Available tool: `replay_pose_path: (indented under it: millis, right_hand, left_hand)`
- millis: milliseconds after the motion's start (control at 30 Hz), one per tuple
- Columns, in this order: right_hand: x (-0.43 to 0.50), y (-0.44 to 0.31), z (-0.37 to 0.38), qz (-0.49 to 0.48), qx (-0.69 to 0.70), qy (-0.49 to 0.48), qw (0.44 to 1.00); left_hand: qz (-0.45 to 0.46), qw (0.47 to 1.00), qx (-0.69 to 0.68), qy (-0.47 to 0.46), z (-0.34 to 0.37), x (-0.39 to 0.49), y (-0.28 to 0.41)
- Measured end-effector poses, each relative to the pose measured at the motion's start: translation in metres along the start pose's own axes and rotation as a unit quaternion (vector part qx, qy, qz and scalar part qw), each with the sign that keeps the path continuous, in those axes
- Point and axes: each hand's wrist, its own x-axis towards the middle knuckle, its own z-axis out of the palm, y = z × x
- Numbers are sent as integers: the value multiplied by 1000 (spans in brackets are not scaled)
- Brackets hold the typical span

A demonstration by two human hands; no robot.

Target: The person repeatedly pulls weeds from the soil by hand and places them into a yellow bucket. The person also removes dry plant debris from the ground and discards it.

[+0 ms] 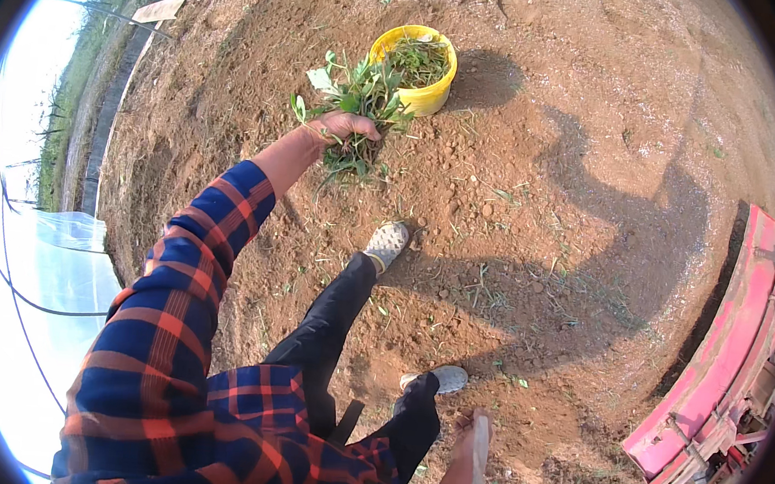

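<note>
My left hand [347,127] is closed around a bunch of uprooted green weeds [365,90], with leaves sticking out above and below the fist. The bunch is beside a yellow plastic bucket [429,100], overlapping its near left rim in view. Inside the bucket lies a heap of cut weeds and grass [419,61]. Low in the picture, by my leg, my right hand [467,426] grips a pale, narrow stick-like piece [481,461]. Its lower end runs out of the frame, and I cannot tell what it belongs to.
Loose brown soil [472,201] with scattered weed bits surrounds my shoes [387,242]. A red metal farm machine [698,375] stands at the right. Clear plastic sheeting [71,231] and dark lines [28,296] are at the left. Pale boards [160,8] lie along the upper-left edge.
</note>
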Motion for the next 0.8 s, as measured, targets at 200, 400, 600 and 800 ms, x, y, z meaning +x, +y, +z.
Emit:
replay_pose_path:
  millis: [200,400,600,800]
  right_hand:
    - [28,63,115,44,-85,-3,995]
    - [59,111,206,111,-132,-57,983]
    - [154,137,188,-90,-345,-84,930]
    - [321,25,199,-126,-521,-58,843]
  left_hand:
    - [-66,966,248,-10,-86,202,51]
    - [-112,913,375,117,-131,317,52]
    - [135,872,400,246,-127,316,22]
    - [-18,994,38,-101,131,117,-117]
